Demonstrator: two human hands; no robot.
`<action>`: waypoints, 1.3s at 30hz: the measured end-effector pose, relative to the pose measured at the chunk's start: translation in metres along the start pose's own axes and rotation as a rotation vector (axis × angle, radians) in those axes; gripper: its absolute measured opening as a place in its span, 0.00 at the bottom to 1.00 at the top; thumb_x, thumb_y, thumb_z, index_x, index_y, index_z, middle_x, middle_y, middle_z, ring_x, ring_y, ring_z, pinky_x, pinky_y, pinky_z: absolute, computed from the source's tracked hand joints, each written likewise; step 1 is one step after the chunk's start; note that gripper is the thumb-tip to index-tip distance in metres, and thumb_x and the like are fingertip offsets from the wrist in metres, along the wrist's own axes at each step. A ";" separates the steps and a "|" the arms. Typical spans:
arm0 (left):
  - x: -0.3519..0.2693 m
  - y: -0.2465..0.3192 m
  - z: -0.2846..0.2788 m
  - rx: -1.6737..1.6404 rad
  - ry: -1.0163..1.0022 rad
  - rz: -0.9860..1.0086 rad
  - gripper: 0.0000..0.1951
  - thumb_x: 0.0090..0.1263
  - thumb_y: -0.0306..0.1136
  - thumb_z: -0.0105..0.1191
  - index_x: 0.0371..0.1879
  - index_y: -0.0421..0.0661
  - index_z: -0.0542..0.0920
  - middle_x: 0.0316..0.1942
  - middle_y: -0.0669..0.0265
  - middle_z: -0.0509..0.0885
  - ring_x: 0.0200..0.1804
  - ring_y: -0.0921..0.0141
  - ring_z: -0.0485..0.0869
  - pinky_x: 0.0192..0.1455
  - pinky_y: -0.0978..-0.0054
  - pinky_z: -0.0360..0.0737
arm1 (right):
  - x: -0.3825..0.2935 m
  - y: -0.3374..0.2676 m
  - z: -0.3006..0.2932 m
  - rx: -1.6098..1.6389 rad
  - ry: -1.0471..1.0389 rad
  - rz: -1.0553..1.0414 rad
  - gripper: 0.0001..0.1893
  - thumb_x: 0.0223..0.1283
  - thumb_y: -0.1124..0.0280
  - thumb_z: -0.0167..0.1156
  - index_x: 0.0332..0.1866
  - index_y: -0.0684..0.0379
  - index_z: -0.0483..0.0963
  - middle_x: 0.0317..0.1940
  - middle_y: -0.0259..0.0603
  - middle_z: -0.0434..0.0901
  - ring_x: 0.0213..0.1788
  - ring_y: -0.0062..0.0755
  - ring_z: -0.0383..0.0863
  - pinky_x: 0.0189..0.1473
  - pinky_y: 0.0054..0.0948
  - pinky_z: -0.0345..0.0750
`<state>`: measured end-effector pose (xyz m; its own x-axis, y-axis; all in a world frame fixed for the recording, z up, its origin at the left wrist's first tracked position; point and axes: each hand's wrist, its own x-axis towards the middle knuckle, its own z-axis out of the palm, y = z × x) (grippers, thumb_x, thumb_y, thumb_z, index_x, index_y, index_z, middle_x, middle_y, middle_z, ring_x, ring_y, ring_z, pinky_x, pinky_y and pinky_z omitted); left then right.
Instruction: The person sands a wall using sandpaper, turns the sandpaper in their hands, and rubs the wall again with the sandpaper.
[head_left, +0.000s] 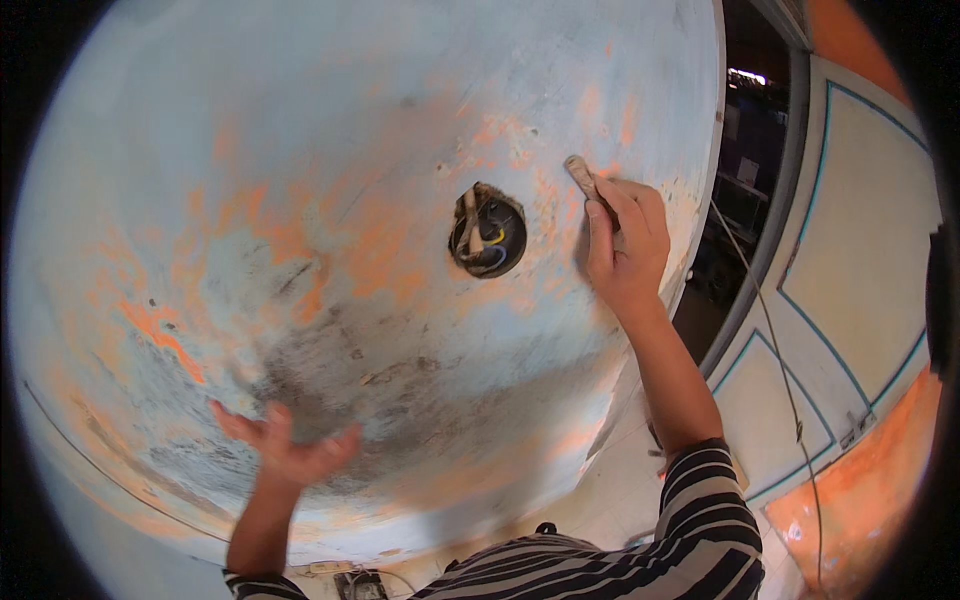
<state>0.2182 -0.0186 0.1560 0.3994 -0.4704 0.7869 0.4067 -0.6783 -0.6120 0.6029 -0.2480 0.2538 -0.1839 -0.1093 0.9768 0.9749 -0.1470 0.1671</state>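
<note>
My right hand (634, 244) pinches a small, worn, brownish folded piece (579, 174), perhaps sandpaper, between thumb and fingers against the painted wall (360, 82). The wall is pale blue with orange patches showing through and a dark, scuffed area lower down. Left of that hand is a round recessed electrical box (511, 225). Inside the recess are a yellow wire (495, 238), a blue wire (493, 261) and a brownish rolled strip (472, 221). My left hand (289, 450), slightly blurred, has its fingers spread before the dark patch and holds nothing; whether it touches the wall is unclear.
At the right, a dark doorway (739, 195) adjoins the wall's edge. Beyond it stands a cream door (862, 225) with teal trim. A thin cord (761, 289) hangs across that side. Tiled floor (604, 514) and a dark box with cables (361, 585) show low down.
</note>
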 end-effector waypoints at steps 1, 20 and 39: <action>0.030 -0.013 0.005 0.050 0.064 -0.027 0.39 0.71 0.54 0.61 0.80 0.70 0.61 0.80 0.48 0.62 0.81 0.32 0.49 0.75 0.19 0.49 | 0.011 0.006 -0.003 0.010 0.000 -0.008 0.15 0.65 0.81 0.63 0.55 0.62 0.82 0.43 0.49 0.83 0.44 0.47 0.83 0.49 0.39 0.78; 0.276 -0.097 0.041 0.150 -0.274 0.213 0.29 0.62 0.47 0.67 0.65 0.62 0.84 0.76 0.66 0.74 0.78 0.59 0.68 0.80 0.43 0.56 | 0.078 0.013 0.048 0.026 -0.053 -0.191 0.23 0.59 0.81 0.60 0.57 0.42 0.85 0.36 0.32 0.74 0.41 0.37 0.73 0.44 0.39 0.64; 0.252 -0.133 0.007 0.034 -0.395 0.314 0.29 0.63 0.47 0.65 0.66 0.57 0.82 0.79 0.64 0.70 0.78 0.58 0.69 0.79 0.47 0.64 | 0.130 -0.040 0.072 0.012 -0.222 -0.398 0.22 0.62 0.77 0.59 0.59 0.43 0.84 0.40 0.34 0.78 0.45 0.41 0.77 0.49 0.44 0.68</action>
<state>0.2701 -0.0432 0.4349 0.7846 -0.3948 0.4781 0.2411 -0.5163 -0.8218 0.5490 -0.1859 0.3833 -0.5149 0.1669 0.8409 0.8352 -0.1232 0.5359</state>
